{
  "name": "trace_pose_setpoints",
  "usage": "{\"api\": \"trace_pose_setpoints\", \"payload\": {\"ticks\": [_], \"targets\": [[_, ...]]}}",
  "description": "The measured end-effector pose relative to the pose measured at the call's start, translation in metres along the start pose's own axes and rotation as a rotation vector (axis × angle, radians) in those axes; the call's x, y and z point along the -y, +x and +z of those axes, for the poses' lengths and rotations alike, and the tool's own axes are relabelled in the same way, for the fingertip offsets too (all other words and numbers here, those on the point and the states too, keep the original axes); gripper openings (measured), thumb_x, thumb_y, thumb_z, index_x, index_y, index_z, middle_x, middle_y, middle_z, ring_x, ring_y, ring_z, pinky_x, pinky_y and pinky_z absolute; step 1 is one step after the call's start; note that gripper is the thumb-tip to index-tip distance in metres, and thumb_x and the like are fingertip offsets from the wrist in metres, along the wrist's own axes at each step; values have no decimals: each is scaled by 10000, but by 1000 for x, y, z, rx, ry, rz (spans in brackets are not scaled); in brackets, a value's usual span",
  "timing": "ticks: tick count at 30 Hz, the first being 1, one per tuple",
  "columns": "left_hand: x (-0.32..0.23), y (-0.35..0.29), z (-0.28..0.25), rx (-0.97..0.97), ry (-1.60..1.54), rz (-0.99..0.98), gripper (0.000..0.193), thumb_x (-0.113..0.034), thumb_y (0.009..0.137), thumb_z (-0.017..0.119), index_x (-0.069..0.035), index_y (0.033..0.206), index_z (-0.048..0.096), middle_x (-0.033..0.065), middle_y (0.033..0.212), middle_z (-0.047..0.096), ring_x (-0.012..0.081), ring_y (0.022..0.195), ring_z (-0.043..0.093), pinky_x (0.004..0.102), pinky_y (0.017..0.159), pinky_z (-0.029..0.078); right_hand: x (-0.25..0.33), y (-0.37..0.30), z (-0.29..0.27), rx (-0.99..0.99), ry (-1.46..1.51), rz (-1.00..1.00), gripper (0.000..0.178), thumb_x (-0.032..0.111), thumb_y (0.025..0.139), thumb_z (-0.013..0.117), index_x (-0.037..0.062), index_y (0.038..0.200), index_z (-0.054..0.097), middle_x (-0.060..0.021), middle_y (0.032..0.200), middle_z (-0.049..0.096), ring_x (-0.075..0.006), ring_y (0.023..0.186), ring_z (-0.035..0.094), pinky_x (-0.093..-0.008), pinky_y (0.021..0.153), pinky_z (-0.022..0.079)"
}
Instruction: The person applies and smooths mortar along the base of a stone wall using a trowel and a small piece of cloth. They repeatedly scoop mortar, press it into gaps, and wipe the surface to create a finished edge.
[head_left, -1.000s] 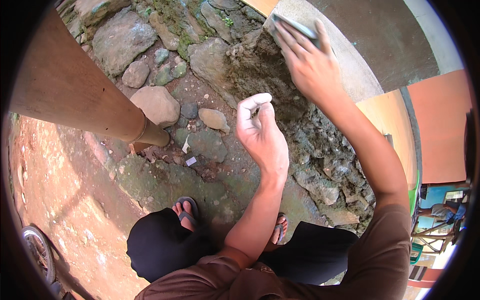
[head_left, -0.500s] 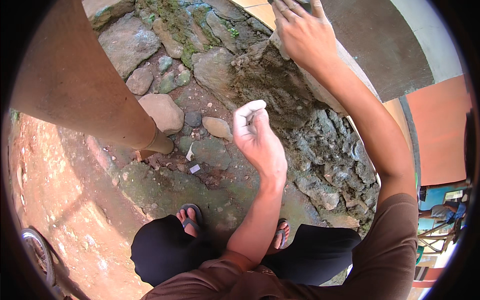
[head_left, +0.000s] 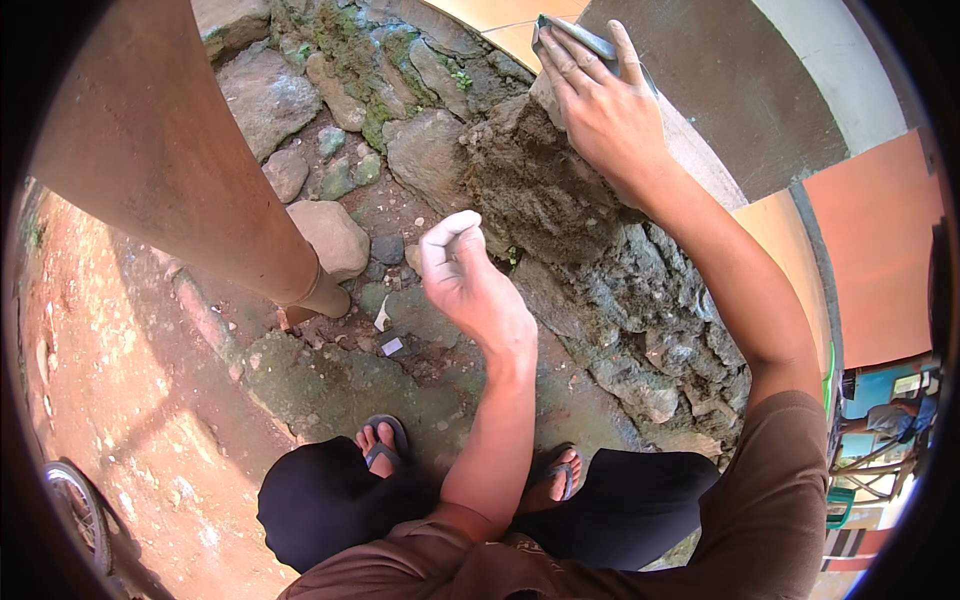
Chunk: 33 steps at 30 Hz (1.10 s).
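Note:
My right hand (head_left: pixel 605 110) reaches up to the top of the picture, its dusty fingers laid over a folded grey sheet (head_left: pixel 590 42) that looks like sandpaper. That sheet lies against the edge of a dark grey-brown wall panel (head_left: pixel 715 80); its underside is hidden by the hand. In the middle, my left hand (head_left: pixel 475 280) hangs in the air above the stones, fingers curled in toward the thumb and coated with whitish dust. Whether anything small sits inside the curl cannot be made out.
A rough stone footing (head_left: pixel 540 185) runs beneath the wall. On the left leans a thick brown post (head_left: pixel 190 180), near loose rocks (head_left: pixel 330 238). My sandalled feet (head_left: pixel 375 445) stand on mossy ground. A wheel (head_left: pixel 78 510) shows lower left, a distant person (head_left: pixel 890 418) far right.
My right hand has come down slightly in the picture, bringing the grey sheet into fuller view. My left hand has shifted left, still curled. The whole view has moved a little.

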<state>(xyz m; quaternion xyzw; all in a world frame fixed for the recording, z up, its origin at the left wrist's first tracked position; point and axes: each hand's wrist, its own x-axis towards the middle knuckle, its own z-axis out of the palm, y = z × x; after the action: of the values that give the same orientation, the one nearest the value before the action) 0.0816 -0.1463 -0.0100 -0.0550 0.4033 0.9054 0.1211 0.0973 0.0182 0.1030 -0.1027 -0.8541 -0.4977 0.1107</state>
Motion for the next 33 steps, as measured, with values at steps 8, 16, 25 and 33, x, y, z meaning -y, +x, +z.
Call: {"api": "trace_pose_setpoints", "payload": {"ticks": [8, 16, 25, 33], "targets": [[-4, -22, -1, 172, 27, -12, 118, -29, 960, 562, -44, 995, 674, 7, 997, 665, 88, 884, 569, 265, 808, 443, -6, -160, -34, 177, 186, 34, 589, 155, 900, 558, 79, 1483, 531, -21, 1584, 476, -116, 1420, 481, -521, 1280, 182], [4, -19, -3, 60, 146, -44, 131, -100, 954, 567, -52, 1032, 660, 37, 1040, 656, 137, 978, 597, 306, 854, 438, -5, -64, -5, -79, 68, 37, 490, 204, 943, 525, 54, 1403, 608, -31, 1547, 525, -134, 1377, 532, -515, 1281, 174], [0, -35, -2, 159, 118, -66, 125, -79, 957, 552, -66, 1023, 657, 38, 1044, 661, 140, 1014, 609, 314, 883, 432, -17, -178, -43, 72, 97, 206, 518, 137, 917, 549, 111, 1432, 591, 15, 1556, 516, -95, 1387, 519, -567, 1262, 207], [-6, 4, -15, -64, 180, -64, 175, -80, 956, 520, -47, 1061, 656, 49, 1068, 655, 153, 1024, 602, 316, 890, 433, -13, -45, -16, -104, 206, 48, 482, 190, 918, 498, -76, 1296, 637, -150, 1466, 577, -219, 1355, 546, -581, 1267, 158]]}}
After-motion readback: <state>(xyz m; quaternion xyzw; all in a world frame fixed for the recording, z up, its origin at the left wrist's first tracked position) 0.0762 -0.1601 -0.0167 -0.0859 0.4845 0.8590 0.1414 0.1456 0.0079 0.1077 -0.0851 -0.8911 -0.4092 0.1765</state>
